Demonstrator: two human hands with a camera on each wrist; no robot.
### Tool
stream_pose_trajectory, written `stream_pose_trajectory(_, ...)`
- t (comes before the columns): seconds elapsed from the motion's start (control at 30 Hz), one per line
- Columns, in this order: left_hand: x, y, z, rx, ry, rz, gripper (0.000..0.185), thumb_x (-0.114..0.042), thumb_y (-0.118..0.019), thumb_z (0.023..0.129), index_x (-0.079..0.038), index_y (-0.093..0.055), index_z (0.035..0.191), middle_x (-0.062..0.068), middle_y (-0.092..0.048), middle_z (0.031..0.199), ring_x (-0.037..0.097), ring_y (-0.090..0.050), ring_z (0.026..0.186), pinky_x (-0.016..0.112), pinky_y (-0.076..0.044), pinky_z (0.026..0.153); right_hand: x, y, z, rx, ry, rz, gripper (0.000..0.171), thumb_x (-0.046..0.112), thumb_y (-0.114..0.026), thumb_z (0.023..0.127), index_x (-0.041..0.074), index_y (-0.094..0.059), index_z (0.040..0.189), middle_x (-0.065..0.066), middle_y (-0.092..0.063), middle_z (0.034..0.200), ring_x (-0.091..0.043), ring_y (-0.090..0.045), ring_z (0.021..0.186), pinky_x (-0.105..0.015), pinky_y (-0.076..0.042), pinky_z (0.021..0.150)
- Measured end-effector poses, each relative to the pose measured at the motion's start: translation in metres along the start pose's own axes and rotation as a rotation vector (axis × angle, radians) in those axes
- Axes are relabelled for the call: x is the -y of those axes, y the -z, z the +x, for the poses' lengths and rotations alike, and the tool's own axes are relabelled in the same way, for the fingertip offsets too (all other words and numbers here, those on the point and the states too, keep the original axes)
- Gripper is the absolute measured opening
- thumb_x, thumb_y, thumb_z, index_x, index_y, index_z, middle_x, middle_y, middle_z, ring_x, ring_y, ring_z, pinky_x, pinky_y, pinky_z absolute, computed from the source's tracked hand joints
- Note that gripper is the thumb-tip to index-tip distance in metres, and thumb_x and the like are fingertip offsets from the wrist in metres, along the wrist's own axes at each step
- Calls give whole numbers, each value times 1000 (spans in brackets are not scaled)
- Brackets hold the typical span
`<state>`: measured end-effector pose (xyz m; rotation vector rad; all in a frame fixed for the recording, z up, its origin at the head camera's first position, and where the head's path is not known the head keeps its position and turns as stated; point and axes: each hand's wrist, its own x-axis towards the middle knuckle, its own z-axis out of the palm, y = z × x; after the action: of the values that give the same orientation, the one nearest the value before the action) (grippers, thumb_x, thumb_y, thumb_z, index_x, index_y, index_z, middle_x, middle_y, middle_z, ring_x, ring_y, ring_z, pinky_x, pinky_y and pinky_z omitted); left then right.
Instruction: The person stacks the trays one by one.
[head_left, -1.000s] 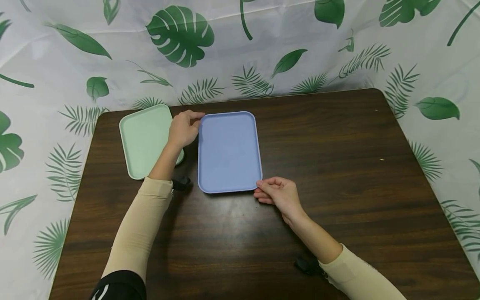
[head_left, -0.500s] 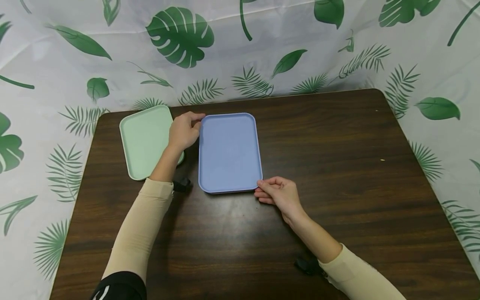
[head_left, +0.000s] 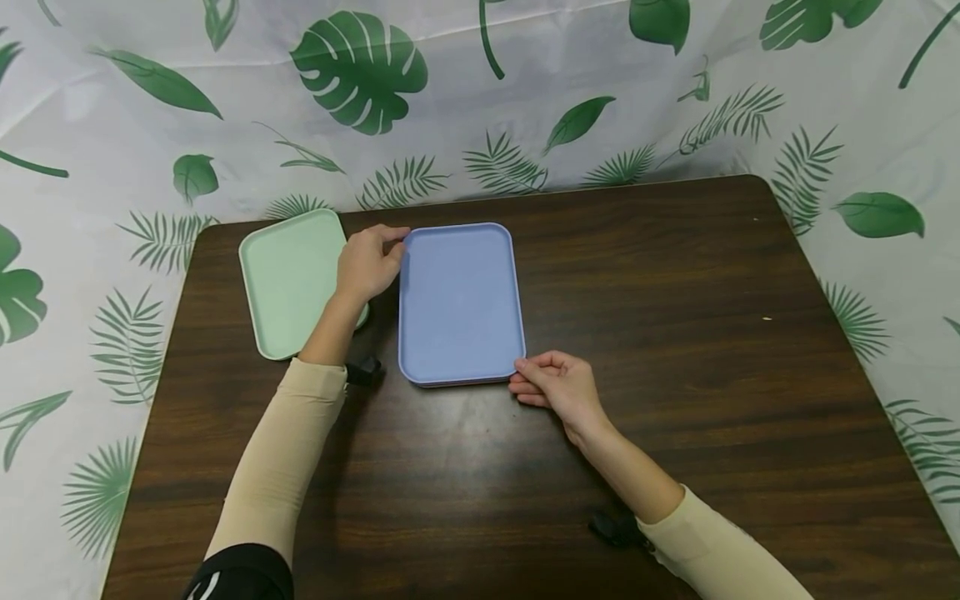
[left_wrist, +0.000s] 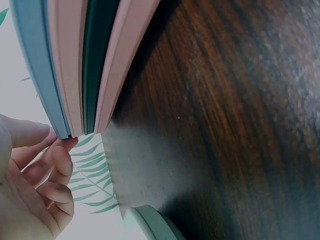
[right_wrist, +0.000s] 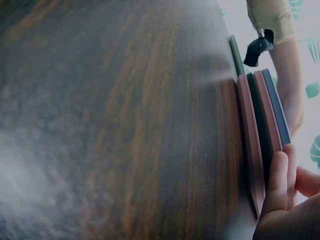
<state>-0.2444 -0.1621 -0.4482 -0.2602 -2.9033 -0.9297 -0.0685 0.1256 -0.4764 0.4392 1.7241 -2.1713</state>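
Observation:
A blue rectangular tray (head_left: 461, 304) lies as the top layer of a stack on the table. In the left wrist view, the edges below it show a pink tray (left_wrist: 68, 65), a dark green tray (left_wrist: 97, 55) and a lower pink tray (left_wrist: 120, 65). My left hand (head_left: 367, 262) pinches the blue tray at its far left corner. At the near right corner, my right hand (head_left: 558, 387) holds the blue tray's rim between thumb and fingers. A light green tray (head_left: 292, 283) rests to the left, partly covered by my left hand and forearm.
The dark wood-grain table (head_left: 660, 333) extends right and forward of the stack. Behind it hangs a white leaf-print cloth (head_left: 480, 100). A small pale speck (head_left: 766, 318) lies on the table's right side.
The blue tray has shifted very slightly right, and more of the stack's edge shows under its near side. Both hands keep their hold at the corners; the light green tray stays put.

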Motion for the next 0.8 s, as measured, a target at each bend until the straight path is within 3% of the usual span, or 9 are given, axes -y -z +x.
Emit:
stream_pose_trajectory(0.17, -1, 0, -2, -2, -1, -15, 33, -15, -56, 96, -11, -69, 126, 9, -66, 123, 20, -42, 46, 34, -31, 45, 0, 0, 0, 6, 4, 1, 25, 10, -72, 90, -9, -62, 102, -15, -73, 83, -24, -73, 75, -37, -57, 68)
stream_pose_trajectory(0.57, 2, 1, -8, 4, -12, -60, 34, -14, -54, 98, -7, -65, 129, 11, -65, 124, 26, -51, 66, 39, -37, 62, -1, 1, 1, 8, 3, 3, 25, 11, -72, 90, -9, -63, 102, -16, -73, 84, -23, -73, 75, -36, -57, 68)
stream_pose_trajectory(0.8, 6, 2, -16, -18, -13, -69, 34, -14, -54, 97, -6, -67, 127, 12, -67, 120, 25, -45, 57, 39, -35, 60, -1, 1, 1, 11, -5, 2, 24, 10, -71, 91, -9, -62, 103, -15, -73, 84, -23, -73, 75, -37, -57, 69)
